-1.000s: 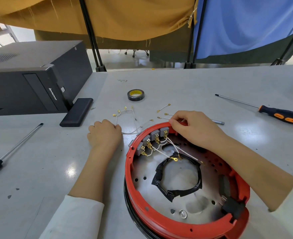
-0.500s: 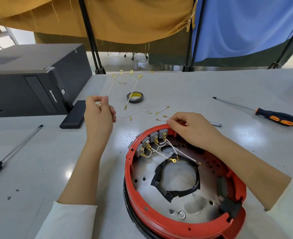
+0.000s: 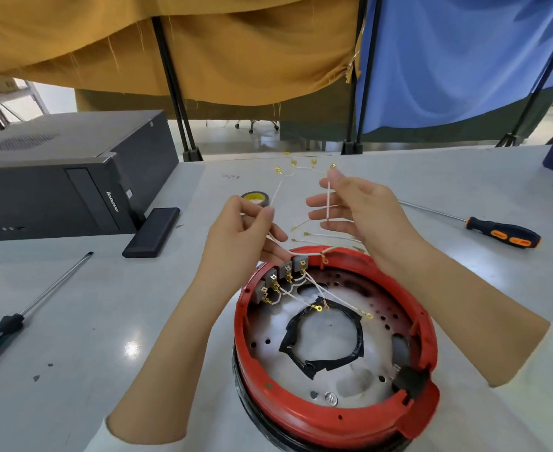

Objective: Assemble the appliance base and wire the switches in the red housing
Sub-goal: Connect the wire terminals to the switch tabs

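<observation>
**Both hands hold white wires above the red housing**

The red housing (image 3: 333, 415) sits on the grey table (image 3: 105, 321) at the near right, open side up. A row of grey switches (image 3: 281, 275) lines its far-left inner wall, with short white leads and brass terminals running from them toward a ring of black tape (image 3: 324, 357) on the metal floor of the housing.

The left hand (image 3: 236, 236) is raised just beyond the far-left rim of the housing. Its thumb and forefinger pinch a thin white wire (image 3: 276, 190) that rises toward the far side and branches into several brass terminals (image 3: 313, 163). Another strand runs from this hand down across the far rim of the housing.

The right hand (image 3: 359, 213) is raised to the right of it, the two hands near each other but apart. Its thumb and forefinger pinch the top of another white strand that hangs straight down in front of the palm; the other fingers are spread loosely.

More loose wires with brass ends lie on the table between the hands and the housing. A roll of tape (image 3: 255, 198) lies beyond the left hand, partly hidden by it. An orange-and-black screwdriver (image 3: 500, 234) lies on the right, a green-handled screwdriver (image 3: 4, 327) on the near left. A black computer case (image 3: 56, 177) lies at the far left, with a flat black block (image 3: 151, 231) beside it.
</observation>
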{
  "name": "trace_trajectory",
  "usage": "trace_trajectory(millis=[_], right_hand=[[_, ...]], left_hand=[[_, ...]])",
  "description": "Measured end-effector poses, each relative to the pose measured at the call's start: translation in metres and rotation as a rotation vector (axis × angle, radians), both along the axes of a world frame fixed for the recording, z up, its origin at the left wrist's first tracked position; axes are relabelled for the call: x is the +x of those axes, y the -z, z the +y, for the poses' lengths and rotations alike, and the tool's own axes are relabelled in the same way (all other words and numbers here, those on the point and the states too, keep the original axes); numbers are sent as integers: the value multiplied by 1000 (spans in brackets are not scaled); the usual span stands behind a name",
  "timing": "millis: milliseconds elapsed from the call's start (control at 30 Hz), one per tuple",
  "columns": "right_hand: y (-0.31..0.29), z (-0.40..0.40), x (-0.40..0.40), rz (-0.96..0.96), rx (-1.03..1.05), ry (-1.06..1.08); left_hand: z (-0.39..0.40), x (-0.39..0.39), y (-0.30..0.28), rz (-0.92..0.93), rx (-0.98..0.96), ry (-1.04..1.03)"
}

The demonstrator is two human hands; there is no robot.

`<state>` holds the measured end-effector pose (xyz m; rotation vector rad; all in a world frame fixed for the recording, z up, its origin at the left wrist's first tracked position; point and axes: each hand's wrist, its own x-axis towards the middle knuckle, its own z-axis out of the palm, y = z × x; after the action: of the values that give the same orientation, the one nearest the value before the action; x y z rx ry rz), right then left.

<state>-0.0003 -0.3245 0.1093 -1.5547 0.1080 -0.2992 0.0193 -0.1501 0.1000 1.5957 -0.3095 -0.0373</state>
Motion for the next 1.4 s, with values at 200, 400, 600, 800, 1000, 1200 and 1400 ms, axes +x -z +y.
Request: trace_trajectory(millis=[200, 400, 600, 800, 1000, 1200, 1400], right_hand=[[1, -9, -13, 149, 279, -2], [12, -14, -27, 403, 92, -242], [27, -8, -30, 490, -84, -331], [33, -1, -22, 598, -170, -310], [38, 4, -10, 644, -200, -306], [41, 4, -6, 641, -219, -273], [40, 7, -6, 614, -284, -267]], left_hand=[[11, -19, -4, 33, 148, 233], [16, -7, 11, -62, 176, 25], [3, 16, 33, -9, 427, 53], [-8, 30, 36, -22, 558, 243], [-11, 36, 42, -48, 567, 272], [-9, 35, 46, -22, 523, 268], [-10, 38, 50, -29, 504, 260]])
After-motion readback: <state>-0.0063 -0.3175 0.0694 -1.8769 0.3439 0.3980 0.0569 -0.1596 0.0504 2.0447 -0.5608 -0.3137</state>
